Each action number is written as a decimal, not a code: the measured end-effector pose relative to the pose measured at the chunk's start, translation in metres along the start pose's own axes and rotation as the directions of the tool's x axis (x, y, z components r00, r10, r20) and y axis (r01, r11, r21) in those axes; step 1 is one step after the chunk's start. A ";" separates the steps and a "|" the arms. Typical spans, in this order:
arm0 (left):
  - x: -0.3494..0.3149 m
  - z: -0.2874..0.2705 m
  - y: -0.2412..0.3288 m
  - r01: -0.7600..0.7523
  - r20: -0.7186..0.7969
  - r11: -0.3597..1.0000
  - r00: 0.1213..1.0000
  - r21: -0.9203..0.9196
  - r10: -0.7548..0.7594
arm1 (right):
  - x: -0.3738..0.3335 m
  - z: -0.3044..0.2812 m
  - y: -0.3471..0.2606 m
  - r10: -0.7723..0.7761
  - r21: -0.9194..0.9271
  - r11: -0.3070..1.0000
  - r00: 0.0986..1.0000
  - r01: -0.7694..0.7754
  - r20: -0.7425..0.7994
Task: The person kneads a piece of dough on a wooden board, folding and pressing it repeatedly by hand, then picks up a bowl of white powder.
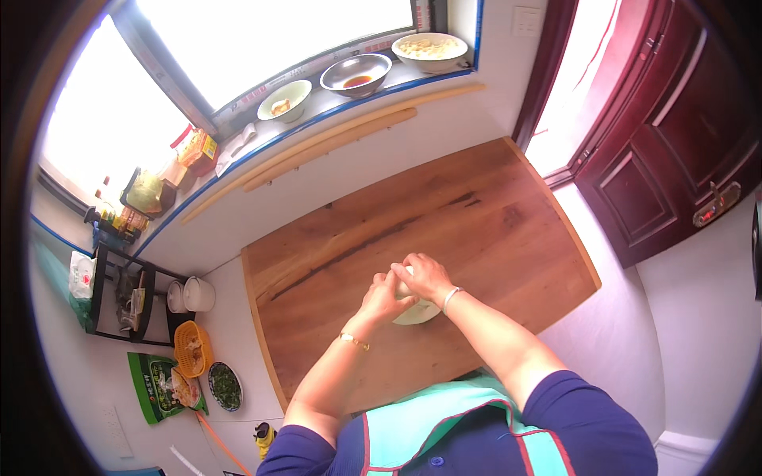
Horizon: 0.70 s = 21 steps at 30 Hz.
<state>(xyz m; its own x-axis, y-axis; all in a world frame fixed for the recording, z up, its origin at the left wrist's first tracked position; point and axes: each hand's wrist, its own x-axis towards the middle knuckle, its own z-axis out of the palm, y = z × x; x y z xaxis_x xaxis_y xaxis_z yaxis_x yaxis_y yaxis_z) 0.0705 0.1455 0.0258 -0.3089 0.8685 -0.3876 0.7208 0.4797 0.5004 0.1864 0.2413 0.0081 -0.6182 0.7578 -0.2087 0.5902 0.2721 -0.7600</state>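
Note:
Over the near middle of a brown wooden board (357,238), both my hands come together around a pale, dough-like lump (405,289). My left hand (382,301), below a gold bracelet, closes on its left side. From the right, my right hand (426,278) curls over the top of it, with a pale bangle at the wrist. Most of the lump is hidden by my fingers. Just under my hands shows the edge of a round, whitish piece (418,315); whether it is a dish or more dough I cannot tell.
On the windowsill stand a pale bowl (295,94), a steel bowl (355,77) with reddish liquid and a white bowl (429,52) of pale pieces. Left are a black rack (119,297), an orange basket (193,349) and a plate of greens (225,386). A dark red door (659,151) stands right.

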 end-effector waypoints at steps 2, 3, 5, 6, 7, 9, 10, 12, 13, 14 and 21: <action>-0.014 0.013 -0.005 -0.285 -0.104 0.951 0.956 -0.124 0.273 | -0.031 -0.017 -0.002 -0.260 -0.108 0.962 0.963 0.251 -0.073; -0.025 0.026 -0.002 -0.260 -0.146 0.954 0.960 -0.152 0.238 | -0.050 -0.016 0.007 -0.328 -0.136 0.940 0.939 0.313 -0.100; -0.042 0.060 -0.010 -0.283 -0.244 0.928 0.943 -0.241 0.225 | -0.078 -0.004 0.025 -0.469 -0.243 0.874 0.862 0.420 -0.193; -0.050 0.079 -0.019 -0.303 -0.301 0.920 0.927 -0.250 0.224 | -0.086 0.003 0.031 -0.610 -0.351 0.782 0.746 0.514 -0.266; -0.060 0.092 -0.018 -0.287 -0.317 0.922 0.927 -0.260 0.199 | -0.093 0.009 0.038 -0.639 -0.384 0.752 0.735 0.535 -0.227; -0.073 0.104 -0.016 -0.272 -0.336 0.923 0.926 -0.273 0.174 | -0.095 0.020 0.049 -0.683 -0.462 0.685 0.718 0.564 -0.136; -0.073 0.107 -0.017 -0.221 -0.376 0.939 0.920 -0.263 0.111 | -0.088 0.026 0.050 -0.684 -0.463 0.682 0.718 0.566 -0.129; -0.057 0.103 -0.023 -0.158 -0.413 0.952 0.910 -0.262 0.037 | -0.065 0.038 0.042 -0.707 -0.463 0.663 0.696 0.588 -0.128; -0.046 0.099 -0.028 -0.108 -0.402 0.947 0.915 -0.303 -0.024 | -0.050 0.041 0.036 -0.692 -0.441 0.682 0.710 0.584 -0.131; -0.035 0.091 -0.032 -0.062 -0.389 0.939 0.918 -0.340 -0.080 | -0.031 0.046 0.033 -0.691 -0.438 0.683 0.712 0.585 -0.126; 0.041 0.039 -0.046 0.201 -0.076 0.922 0.968 -0.329 -0.238 | 0.056 0.060 0.023 -0.560 -0.302 0.809 0.817 0.504 -0.139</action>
<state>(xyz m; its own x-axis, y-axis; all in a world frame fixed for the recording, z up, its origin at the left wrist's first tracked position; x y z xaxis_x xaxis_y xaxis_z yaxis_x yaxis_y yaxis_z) 0.0488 0.1543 -0.0433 -0.5178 0.7360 -0.4361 0.3982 0.6586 0.6385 0.1339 0.2547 -0.0577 -0.7635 0.5486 0.3408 0.3229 0.7812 -0.5343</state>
